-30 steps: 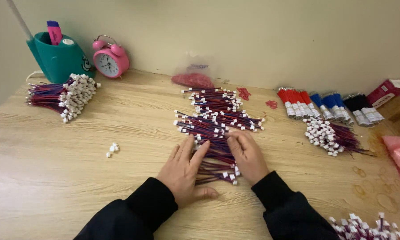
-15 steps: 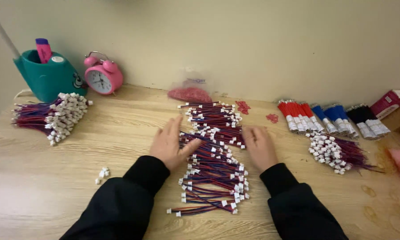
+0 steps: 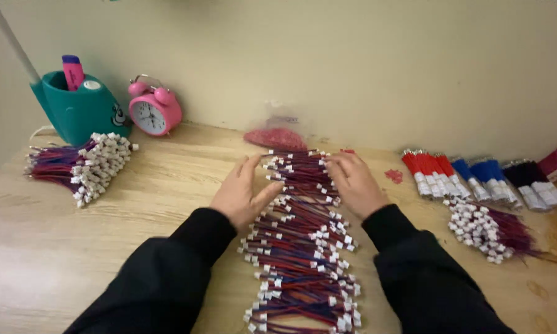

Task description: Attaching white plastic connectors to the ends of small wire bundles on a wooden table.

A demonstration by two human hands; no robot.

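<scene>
While both sets of fingers lie spread and flat, gripping nothing, the left hand [image 3: 244, 193] and right hand [image 3: 354, 184] flank the far end of the row of red-and-blue connector wires [image 3: 303, 247], whose long axis runs from the wall toward the person across the wooden table [image 3: 136, 204]; neither hand is nearer.

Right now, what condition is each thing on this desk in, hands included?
Left hand: open, flat against the left edge of the wire row.
Right hand: open, fingers spread on the row's far right end.
Long row of red-and-blue wires with white plugs: spread flat, loose.
Bundle of purple wires with white plugs: gathered, lying by the teal pen holder.
Pink twin-bell alarm clock: upright.
Pink plastic bag: lying flat.
</scene>
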